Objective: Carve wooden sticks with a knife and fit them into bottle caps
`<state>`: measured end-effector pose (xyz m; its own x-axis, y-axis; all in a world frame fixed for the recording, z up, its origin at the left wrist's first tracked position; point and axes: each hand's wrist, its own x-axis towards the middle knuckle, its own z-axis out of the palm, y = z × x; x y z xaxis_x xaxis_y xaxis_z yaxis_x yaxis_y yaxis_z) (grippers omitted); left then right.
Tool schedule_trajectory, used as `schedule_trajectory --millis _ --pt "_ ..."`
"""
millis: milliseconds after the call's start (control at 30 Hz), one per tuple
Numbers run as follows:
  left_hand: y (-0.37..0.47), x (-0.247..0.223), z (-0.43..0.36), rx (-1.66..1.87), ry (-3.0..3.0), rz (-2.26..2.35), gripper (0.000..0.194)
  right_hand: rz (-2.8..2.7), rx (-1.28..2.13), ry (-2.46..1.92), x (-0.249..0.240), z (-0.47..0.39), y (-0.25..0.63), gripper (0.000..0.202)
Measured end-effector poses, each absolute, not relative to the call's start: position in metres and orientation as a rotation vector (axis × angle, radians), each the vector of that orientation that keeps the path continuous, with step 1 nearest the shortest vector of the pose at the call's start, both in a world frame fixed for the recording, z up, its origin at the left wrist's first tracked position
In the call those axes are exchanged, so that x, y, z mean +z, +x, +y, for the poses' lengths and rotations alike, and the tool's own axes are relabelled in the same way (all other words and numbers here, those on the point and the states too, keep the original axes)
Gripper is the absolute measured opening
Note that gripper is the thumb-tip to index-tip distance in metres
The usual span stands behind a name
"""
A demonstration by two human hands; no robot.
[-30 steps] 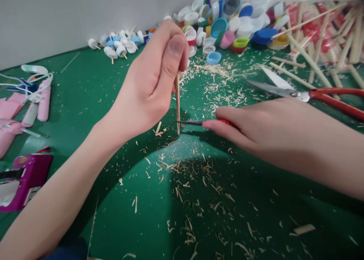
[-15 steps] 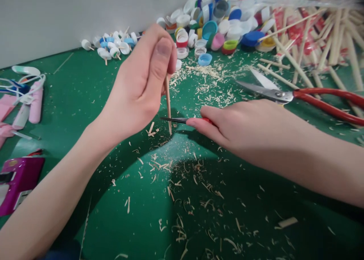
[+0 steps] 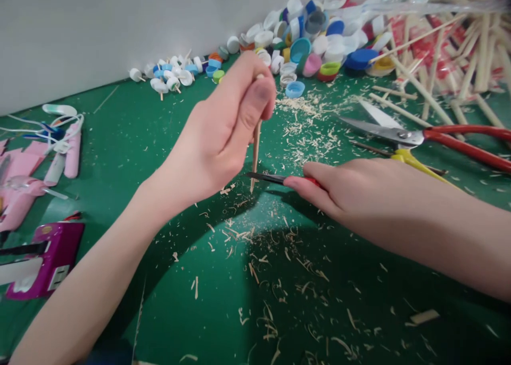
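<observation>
My left hand (image 3: 239, 125) is closed around a thin wooden stick (image 3: 256, 149), which points down toward the table with a slight lean. The stick's tapered lower end comes out below the fingers, and its top just shows above the thumb. My right hand (image 3: 351, 187) grips a small knife by its red handle, most of which is hidden in the fingers. The dark knife blade (image 3: 266, 177) points left and lies across the stick close to its lower tip. Pale wood shavings (image 3: 243, 232) are scattered on the green tabletop (image 3: 191, 306) under both hands.
Large red-handled scissors (image 3: 403, 136) lie open beyond my right hand, with a yellow-handled tool (image 3: 411, 160) beside them. Behind are bottle caps (image 3: 300, 51), capped stick pieces (image 3: 171, 77) and a pile of wooden sticks (image 3: 475, 56). Left are a pink glue gun (image 3: 18, 205) and a magenta device (image 3: 64, 253).
The view has shifted a little, so most things sit further right. My left hand has moved right, and the stick's upper part now leans right instead of left. The blade stays at its lower end.
</observation>
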<state>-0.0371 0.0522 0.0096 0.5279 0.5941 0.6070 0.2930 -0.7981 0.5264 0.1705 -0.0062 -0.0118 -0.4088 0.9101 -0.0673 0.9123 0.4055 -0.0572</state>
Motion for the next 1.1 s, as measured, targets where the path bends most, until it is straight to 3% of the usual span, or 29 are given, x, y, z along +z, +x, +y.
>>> schedule_trajectory --millis 367,600,800,1100 --pt "-0.035 0.009 0.051 1.18 2.441 0.835 0.028 2.644 0.02 1.6 -0.003 -0.011 0.155 0.065" --pt "-0.043 0.006 0.058 1.178 2.403 0.738 0.028 2.508 -0.103 1.593 -0.001 -0.01 0.164 0.058" --pt "-0.043 0.004 0.059 1.213 2.418 0.745 0.027 2.627 -0.024 1.596 -0.01 -0.013 0.164 0.069" --pt "-0.043 0.005 0.058 1.197 2.394 0.684 0.026 2.462 -0.019 1.502 -0.003 -0.016 0.159 0.068"
